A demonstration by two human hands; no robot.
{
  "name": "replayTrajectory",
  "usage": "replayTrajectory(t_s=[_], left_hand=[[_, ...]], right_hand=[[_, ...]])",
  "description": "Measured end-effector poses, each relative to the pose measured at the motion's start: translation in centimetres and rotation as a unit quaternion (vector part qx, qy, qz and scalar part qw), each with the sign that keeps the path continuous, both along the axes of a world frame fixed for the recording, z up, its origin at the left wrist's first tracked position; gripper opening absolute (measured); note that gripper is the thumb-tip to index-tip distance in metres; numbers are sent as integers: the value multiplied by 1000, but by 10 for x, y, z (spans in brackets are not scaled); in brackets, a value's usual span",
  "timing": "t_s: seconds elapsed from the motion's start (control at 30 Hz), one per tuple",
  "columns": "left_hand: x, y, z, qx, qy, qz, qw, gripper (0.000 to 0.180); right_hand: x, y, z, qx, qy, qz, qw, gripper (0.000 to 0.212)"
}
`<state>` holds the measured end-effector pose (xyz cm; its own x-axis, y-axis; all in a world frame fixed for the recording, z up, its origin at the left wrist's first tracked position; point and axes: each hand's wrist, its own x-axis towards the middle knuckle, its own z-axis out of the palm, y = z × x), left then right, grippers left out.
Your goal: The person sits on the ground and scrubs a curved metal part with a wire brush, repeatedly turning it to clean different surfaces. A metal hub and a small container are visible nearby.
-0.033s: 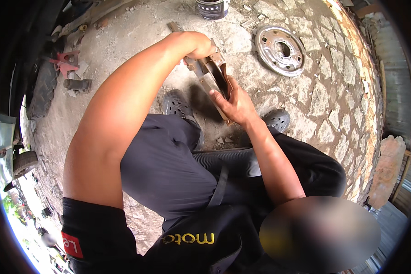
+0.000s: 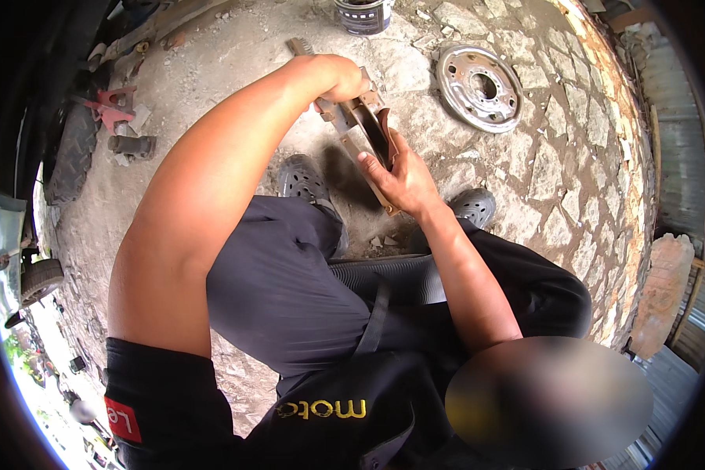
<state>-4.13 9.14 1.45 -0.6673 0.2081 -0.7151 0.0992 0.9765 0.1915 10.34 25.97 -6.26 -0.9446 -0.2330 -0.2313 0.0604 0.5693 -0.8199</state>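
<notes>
Between my feet I hold a rusty, long metal part (image 2: 354,141) shaped like an open channel, tilted from upper left to lower right. My left hand (image 2: 341,78) is closed near its far end; the fingertips are mostly hidden behind the hand. Past the left hand sticks out a narrow strip with a ribbed end (image 2: 298,47), perhaps a wire brush; whether it is separate from the metal part I cannot tell. My right hand (image 2: 403,176) grips the near part of the channel, thumb on its left side and fingers around the right side, by a curved brown plate (image 2: 385,129).
A silver wheel rim (image 2: 454,86) lies on the stone paving at the right. A dark bucket (image 2: 363,17) stands at the far edge. To the left are a red stand (image 2: 113,108), a dark cylinder (image 2: 131,146) and a tyre (image 2: 74,157). Corrugated metal sheets (image 2: 681,157) line the right.
</notes>
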Motion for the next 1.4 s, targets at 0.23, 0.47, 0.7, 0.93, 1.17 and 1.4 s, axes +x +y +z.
replayTrajectory(t_s=[0.23,0.47,0.7,0.93,1.17,1.4], left_hand=[[-5,-1,-10,-8,16,-9,1000,57],[-3,7,-4,-11,35,-35,999,57],[-4,6,0,-9,10,-11,1000,57],[-5,-1,-6,-16,-1,-6,1000,58],[-4,3,-5,17,54,-62,996,58],[-2,5,-1,-5,35,-13,999,58]], right_hand=[[-2,15,-36,26,-38,23,999,83],[5,17,-45,53,3,6,999,80],[0,6,-13,34,2,5,999,81],[3,5,-24,54,-8,14,998,80],[4,20,-65,55,-4,9,998,80],[5,13,-51,11,4,-14,1000,85]])
